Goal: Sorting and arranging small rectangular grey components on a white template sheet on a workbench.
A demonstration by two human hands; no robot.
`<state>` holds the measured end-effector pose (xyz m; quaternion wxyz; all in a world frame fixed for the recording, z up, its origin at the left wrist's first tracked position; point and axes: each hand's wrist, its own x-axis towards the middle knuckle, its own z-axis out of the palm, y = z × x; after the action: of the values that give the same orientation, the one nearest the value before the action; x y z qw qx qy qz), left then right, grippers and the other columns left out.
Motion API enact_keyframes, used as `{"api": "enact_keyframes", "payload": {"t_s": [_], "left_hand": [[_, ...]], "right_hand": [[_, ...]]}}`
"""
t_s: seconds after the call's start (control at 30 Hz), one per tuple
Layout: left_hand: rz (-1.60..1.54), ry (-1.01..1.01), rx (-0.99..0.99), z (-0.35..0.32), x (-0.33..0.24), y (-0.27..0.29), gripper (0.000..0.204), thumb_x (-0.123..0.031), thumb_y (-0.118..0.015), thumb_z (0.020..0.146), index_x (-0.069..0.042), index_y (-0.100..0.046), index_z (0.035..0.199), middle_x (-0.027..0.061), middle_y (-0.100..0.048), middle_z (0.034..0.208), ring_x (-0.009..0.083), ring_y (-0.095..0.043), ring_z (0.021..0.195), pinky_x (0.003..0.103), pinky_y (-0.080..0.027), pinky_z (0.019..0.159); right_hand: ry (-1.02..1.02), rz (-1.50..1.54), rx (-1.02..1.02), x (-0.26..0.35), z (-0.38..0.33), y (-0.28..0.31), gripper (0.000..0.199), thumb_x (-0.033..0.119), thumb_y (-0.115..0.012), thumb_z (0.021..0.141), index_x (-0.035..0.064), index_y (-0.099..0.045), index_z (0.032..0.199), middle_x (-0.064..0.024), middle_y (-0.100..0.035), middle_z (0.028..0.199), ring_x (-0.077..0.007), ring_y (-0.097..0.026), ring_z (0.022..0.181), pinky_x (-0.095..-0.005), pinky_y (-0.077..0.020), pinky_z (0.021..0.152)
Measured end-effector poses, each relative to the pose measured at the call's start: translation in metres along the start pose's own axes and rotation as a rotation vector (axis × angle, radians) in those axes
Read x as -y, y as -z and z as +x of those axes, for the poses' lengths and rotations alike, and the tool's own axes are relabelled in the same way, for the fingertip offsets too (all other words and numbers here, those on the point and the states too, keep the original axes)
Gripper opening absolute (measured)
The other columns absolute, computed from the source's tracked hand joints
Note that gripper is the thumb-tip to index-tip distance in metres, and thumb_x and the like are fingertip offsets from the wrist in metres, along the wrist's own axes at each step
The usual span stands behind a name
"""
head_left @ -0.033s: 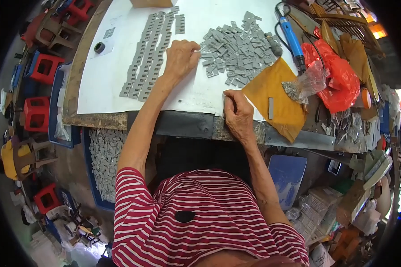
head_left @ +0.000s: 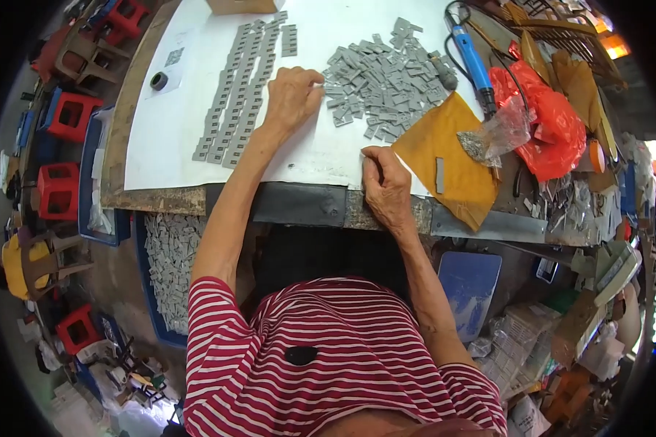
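My left hand (head_left: 290, 102) is over the white paper (head_left: 175, 138), its bent fingers at the left edge of a loose pile of small flat grey pieces (head_left: 383, 84). Whatever its fingertips pinch, if anything, is hidden or too small to make out. Beside it on the left, similar grey pieces with dark square marks lie in long slanting rows (head_left: 229, 95). A shorter row (head_left: 289, 41) stands near their far end. My right hand (head_left: 388, 186) rests at the table's near edge, fingers curled and thumb tucked close. Its grasp is hidden from view.
A brown paper sheet (head_left: 452, 138) bearing one grey strip (head_left: 439, 175) lies right of my right hand. Beyond it are a blue corded electric screwdriver (head_left: 474, 62) and a red plastic bag (head_left: 561, 138). A dark tape roll (head_left: 158, 81) sits at left. Below, a blue bin holds grey pieces (head_left: 171, 269).
The whole view has shifted slightly to the left. Both hands keep nearly the same places and poses on the table.
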<state>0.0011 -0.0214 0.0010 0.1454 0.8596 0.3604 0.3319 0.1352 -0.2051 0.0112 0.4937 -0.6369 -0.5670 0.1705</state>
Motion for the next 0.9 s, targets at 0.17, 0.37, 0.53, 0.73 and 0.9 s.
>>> {"api": "enact_keyframes", "payload": {"t_s": [0.17, 0.37, 0.53, 0.73, 0.9], "left_hand": [[-0.024, -0.039, -0.064, -0.004, -0.014, 0.001, 0.020, -0.011, -0.064, 0.067, -0.009, -0.065, 0.086, 0.0087, -0.060, 0.080, 0.0279, -0.053, 0.082, 0.039, -0.041, 0.071], [0.039, -0.104, -0.066, -0.004, -0.016, -0.007, 0.012, -0.007, -0.065, 0.066, -0.006, -0.062, 0.077, 0.0079, -0.060, 0.079, 0.0273, -0.053, 0.080, 0.038, -0.042, 0.070], [-0.022, -0.066, -0.102, -0.003, -0.027, -0.005, 0.015, -0.002, -0.066, 0.063, -0.007, -0.059, 0.075, 0.0064, -0.059, 0.079, 0.0274, -0.053, 0.082, 0.037, -0.041, 0.071], [-0.008, -0.036, -0.112, -0.005, -0.032, -0.005, 0.017, -0.001, -0.065, 0.062, -0.007, -0.056, 0.075, 0.0066, -0.058, 0.084, 0.0268, -0.050, 0.087, 0.039, -0.040, 0.074], [-0.192, 0.042, -0.091, -0.012, -0.048, 0.003, 0.011, -0.002, -0.060, 0.069, -0.003, -0.055, 0.079, 0.0094, -0.058, 0.076, 0.0234, -0.054, 0.076, 0.034, -0.043, 0.070]], "right_hand": [[0.073, 0.039, -0.079, -0.005, -0.002, -0.001, 0.012, -0.002, -0.051, 0.078, -0.0006, -0.056, 0.089, -0.0128, -0.053, 0.070, -0.0202, -0.053, 0.059, -0.0282, -0.0418, 0.054], [0.087, 0.035, -0.078, -0.004, -0.005, -0.001, 0.010, -0.002, -0.052, 0.078, -0.0011, -0.055, 0.087, -0.0156, -0.054, 0.074, -0.0301, -0.057, 0.065, -0.0333, -0.0439, 0.057], [0.099, 0.036, -0.049, -0.006, -0.007, 0.001, 0.013, -0.002, -0.050, 0.077, 0.0001, -0.051, 0.089, -0.0164, -0.053, 0.078, -0.0345, -0.056, 0.067, -0.0395, -0.0442, 0.057], [0.102, 0.071, -0.078, -0.005, -0.008, 0.001, 0.011, -0.003, -0.051, 0.077, -0.0017, -0.053, 0.088, -0.0131, -0.052, 0.073, -0.0243, -0.054, 0.059, -0.0315, -0.0420, 0.053], [0.134, 0.069, -0.078, 0.004, -0.007, 0.004, 0.011, -0.003, -0.052, 0.076, -0.0014, -0.055, 0.087, -0.0123, -0.052, 0.072, -0.0222, -0.053, 0.058, -0.0300, -0.0414, 0.053]]}}
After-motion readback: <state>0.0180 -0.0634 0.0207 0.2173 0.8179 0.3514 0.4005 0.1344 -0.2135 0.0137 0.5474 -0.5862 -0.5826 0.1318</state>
